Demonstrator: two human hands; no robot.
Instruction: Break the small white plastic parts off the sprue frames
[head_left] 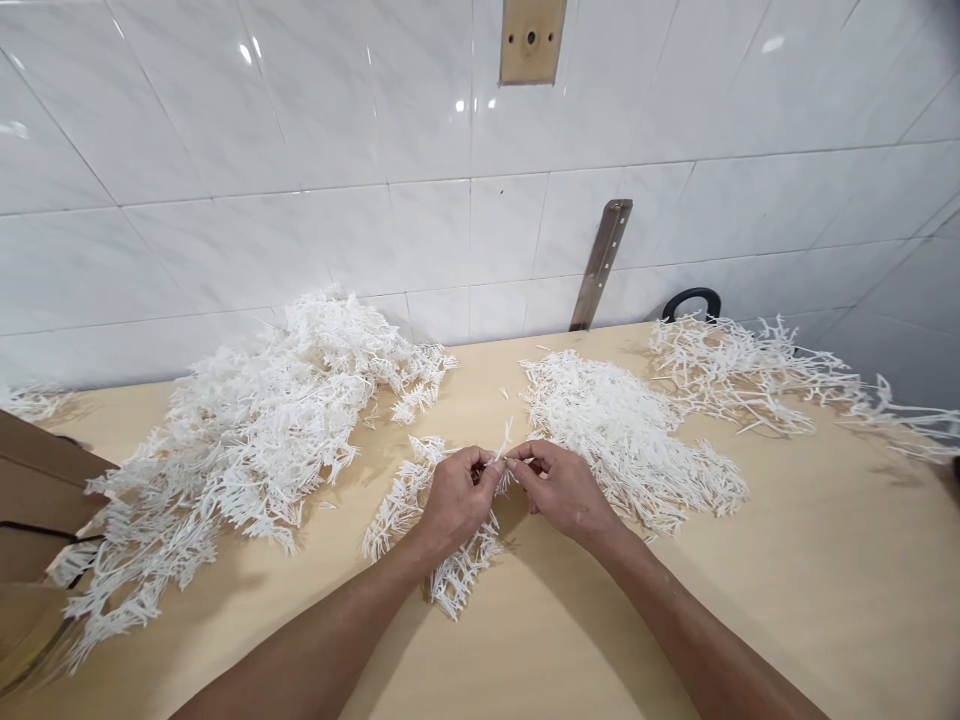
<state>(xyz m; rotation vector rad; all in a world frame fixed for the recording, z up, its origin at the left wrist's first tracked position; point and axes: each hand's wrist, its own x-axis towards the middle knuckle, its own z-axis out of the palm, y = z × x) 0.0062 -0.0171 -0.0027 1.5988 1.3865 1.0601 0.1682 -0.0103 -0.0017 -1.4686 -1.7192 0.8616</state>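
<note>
My left hand (461, 492) and my right hand (559, 488) meet at the middle of the table, thumbs and forefingers pinched on one small white branched plastic piece (508, 436). A forked end of it sticks up above the fingertips; the rest is mostly hidden by them. Under and beside my left hand lies a small pile of similar white pieces (459, 580). Close to the right of my right hand is a heap of thin white sticks (611, 430). A larger heap of white branched pieces (277, 410) spreads out to the left.
Long white branched strips (739, 375) lie at the back right, by a black loop handle (691, 297). A metal strip with holes (602, 265) leans on the tiled wall (337, 120). A brown box (45, 480) stands at the left edge of the wooden table (840, 560).
</note>
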